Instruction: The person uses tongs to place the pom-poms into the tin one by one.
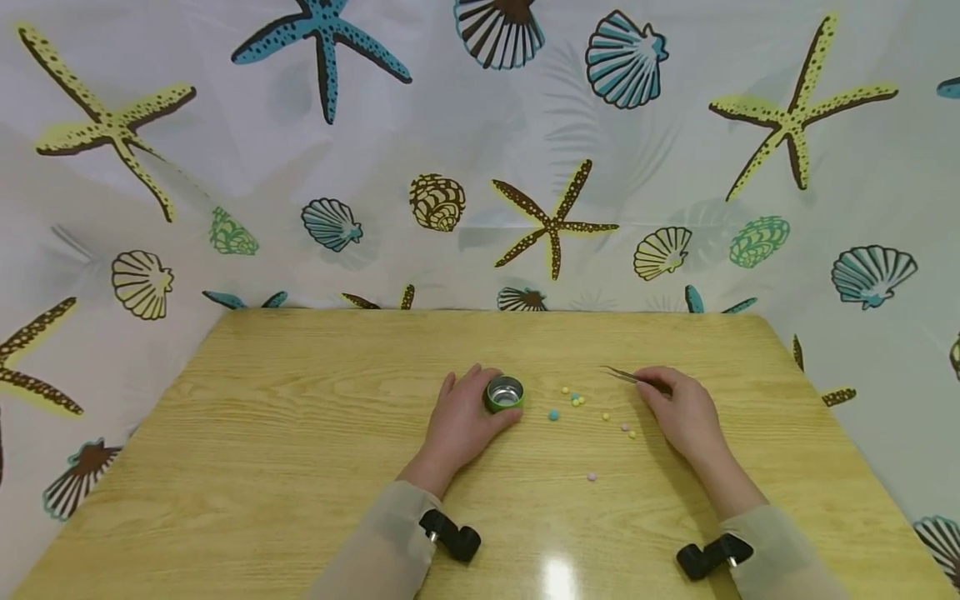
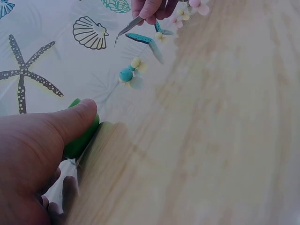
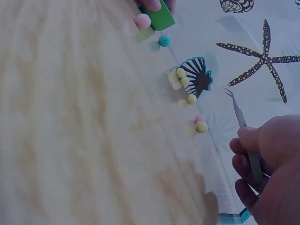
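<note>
A small round green tin with a silvery inside stands on the wooden table, its mouth facing up. My left hand holds it from the left side, thumb at the near side and fingers behind. In the left wrist view the thumb lies along the green wall. Between thumb and fingers, my right hand pinches slim metal tweezers. Their bent tips point left, above the table and beyond the small balls, with nothing between them. A blue ball lies just right of the tin.
Several small yellow, blue and pink balls are scattered between the hands, among them a yellow ball and a nearer pink ball. A cloth printed with shells and starfish hangs behind the table and at both sides.
</note>
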`<state>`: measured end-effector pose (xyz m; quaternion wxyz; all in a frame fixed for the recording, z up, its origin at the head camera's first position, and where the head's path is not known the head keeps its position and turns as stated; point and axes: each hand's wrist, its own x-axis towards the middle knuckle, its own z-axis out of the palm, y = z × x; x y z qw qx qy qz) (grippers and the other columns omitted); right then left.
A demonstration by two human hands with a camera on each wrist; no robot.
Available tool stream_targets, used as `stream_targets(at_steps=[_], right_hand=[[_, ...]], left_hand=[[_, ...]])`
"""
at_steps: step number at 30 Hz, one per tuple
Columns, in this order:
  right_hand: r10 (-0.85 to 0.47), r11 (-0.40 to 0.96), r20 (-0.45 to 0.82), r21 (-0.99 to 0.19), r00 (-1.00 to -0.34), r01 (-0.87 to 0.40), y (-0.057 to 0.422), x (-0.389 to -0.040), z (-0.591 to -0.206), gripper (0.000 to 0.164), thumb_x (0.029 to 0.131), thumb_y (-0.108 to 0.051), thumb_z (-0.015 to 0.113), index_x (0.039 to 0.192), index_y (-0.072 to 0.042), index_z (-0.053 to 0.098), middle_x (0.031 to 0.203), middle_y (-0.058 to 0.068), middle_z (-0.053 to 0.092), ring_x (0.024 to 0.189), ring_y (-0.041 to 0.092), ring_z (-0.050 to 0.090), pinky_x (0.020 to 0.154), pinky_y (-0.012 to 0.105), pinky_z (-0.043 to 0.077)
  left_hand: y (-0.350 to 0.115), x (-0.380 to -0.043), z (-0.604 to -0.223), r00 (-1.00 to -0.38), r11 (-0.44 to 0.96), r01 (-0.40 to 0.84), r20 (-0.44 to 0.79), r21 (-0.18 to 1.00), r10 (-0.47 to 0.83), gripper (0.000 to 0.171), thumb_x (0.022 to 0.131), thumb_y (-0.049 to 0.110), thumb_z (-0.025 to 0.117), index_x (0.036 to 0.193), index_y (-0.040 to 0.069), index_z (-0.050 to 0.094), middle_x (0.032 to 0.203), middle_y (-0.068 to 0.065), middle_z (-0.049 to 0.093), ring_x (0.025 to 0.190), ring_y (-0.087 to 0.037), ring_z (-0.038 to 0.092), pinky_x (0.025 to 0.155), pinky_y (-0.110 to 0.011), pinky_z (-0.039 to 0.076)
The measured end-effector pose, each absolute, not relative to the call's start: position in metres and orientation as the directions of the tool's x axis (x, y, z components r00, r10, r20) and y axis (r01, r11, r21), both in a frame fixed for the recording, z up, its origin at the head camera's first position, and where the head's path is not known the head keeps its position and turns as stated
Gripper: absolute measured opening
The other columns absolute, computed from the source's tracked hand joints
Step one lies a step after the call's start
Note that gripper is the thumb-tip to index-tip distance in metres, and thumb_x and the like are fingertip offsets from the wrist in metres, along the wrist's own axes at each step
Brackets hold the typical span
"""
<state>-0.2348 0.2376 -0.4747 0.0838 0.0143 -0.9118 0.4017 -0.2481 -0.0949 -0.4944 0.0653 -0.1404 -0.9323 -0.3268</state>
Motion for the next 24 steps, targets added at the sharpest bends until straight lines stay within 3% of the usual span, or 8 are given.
stream_targets(at_steps=[16,24], right_hand=[[-0.063,0.67,0.169,-0.723,-0.984,-0.167,0.249,-0.203,-0.465,0.027,0.117,-0.017,0.058,0.138,-0.004,0.07,0.135,0.016,0.071,0.118,0.03,0.065,0.1,0.05,0.052],[-0.068,0.639,0.145,-0.754,-0.987,-0.155,0.251,-0.188,-0.467,0.028,0.116,-0.02,0.062,0.138,-0.008,0.073,0.13,0.011,0.071,0.103,0.022,0.06,0.082,0.029,0.051]], left_hand=[[-0.092,-0.252,-0.493,-0.955,0.761,0.297,0.202,0.576,0.219,0.066,0.098,0.04,0.088,0.149,0.006,0.064,0.152,-0.015,0.066,0.158,-0.037,0.044,0.135,-0.057,0.014],[-0.092,-0.25,-0.497,-0.957,0.764,0.288,0.196,0.577,0.212,0.066,0.098,0.04,0.088,0.149,0.006,0.064,0.152,-0.015,0.066,0.158,-0.036,0.044,0.135,-0.057,0.013]])
